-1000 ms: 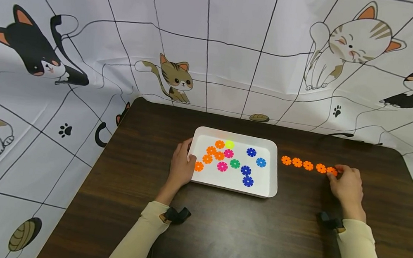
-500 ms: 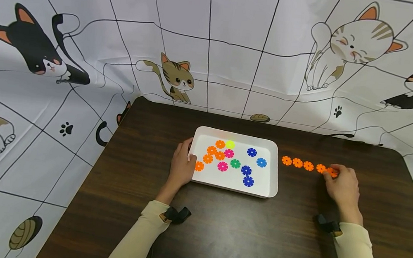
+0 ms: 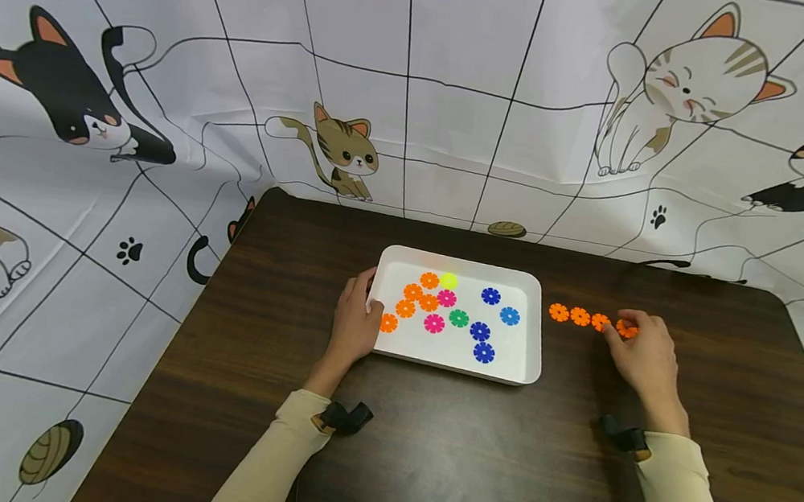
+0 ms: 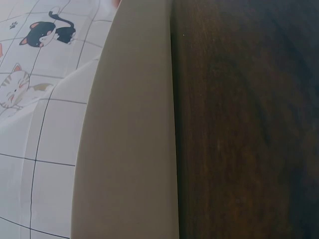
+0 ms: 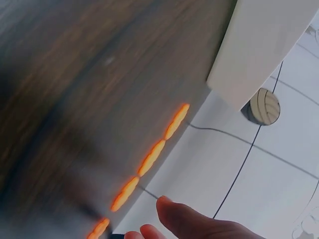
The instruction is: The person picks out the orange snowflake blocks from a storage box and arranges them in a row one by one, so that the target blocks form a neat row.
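My left hand [image 3: 355,319] grips the left rim of a shallow white tray [image 3: 531,332], thumb over the rim. The tray's wall [image 4: 127,124] fills the middle of the left wrist view. Inside lie notched plastic snowflake discs: several orange, several blue, pink discs [image 3: 434,324], a green disc [image 3: 458,318] and a yellow disc [image 3: 448,281]. Right of the tray runs a row of orange snowflake discs [image 3: 580,317]. My right hand [image 3: 644,359] has thumb and forefinger around the fourth orange disc [image 3: 625,329]. The row's right end is hidden by that hand.
The dark wooden table [image 3: 427,447] reaches back to a white cloth [image 3: 459,111] with printed cats and grid lines. Black straps with small wrist cameras [image 3: 345,418] sit on both wrists. A thin cable runs beside the left forearm.
My right hand has moved left along the row, from the fifth orange disc to the fourth. The left hand and tray stay put.
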`<state>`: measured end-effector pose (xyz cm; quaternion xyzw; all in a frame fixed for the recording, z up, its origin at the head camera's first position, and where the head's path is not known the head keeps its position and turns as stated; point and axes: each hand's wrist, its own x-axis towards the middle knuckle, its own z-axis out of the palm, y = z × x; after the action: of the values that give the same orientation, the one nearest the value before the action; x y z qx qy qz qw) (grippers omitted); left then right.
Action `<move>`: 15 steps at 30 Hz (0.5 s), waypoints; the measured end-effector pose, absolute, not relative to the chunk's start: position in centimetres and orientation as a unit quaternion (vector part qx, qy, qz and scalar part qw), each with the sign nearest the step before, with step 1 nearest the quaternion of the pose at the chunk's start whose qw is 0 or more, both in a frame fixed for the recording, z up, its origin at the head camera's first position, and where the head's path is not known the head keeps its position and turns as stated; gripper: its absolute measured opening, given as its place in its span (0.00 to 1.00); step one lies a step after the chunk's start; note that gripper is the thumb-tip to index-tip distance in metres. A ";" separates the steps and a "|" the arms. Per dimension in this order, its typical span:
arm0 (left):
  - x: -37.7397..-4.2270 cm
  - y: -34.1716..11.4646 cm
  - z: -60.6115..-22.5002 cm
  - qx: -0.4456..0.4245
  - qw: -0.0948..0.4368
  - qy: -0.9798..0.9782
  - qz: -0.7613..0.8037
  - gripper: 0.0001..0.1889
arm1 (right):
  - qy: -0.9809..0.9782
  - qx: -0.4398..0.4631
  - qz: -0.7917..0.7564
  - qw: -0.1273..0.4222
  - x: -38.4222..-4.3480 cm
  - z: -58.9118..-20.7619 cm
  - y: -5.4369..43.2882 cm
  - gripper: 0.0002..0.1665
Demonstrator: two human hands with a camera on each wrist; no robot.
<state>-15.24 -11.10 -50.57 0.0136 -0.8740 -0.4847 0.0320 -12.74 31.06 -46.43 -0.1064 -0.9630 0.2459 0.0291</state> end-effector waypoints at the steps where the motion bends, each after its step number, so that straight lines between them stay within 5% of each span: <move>1: -15.2 -11.1 -50.6 0.013 0.032 -0.874 -0.485 0.30 | -0.963 -0.104 0.246 0.029 -12.8 -46.4 30.9 0.28; 15: -15.4 -11.1 -50.8 0.017 0.038 -0.874 -0.484 0.31 | -0.966 -0.042 0.253 0.046 -13.0 -45.0 26.5 0.26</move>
<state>-15.37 -11.15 -50.80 0.0170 -0.8742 -0.4838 0.0378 -12.99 26.54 -45.00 -0.0420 -0.9655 0.2526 0.0463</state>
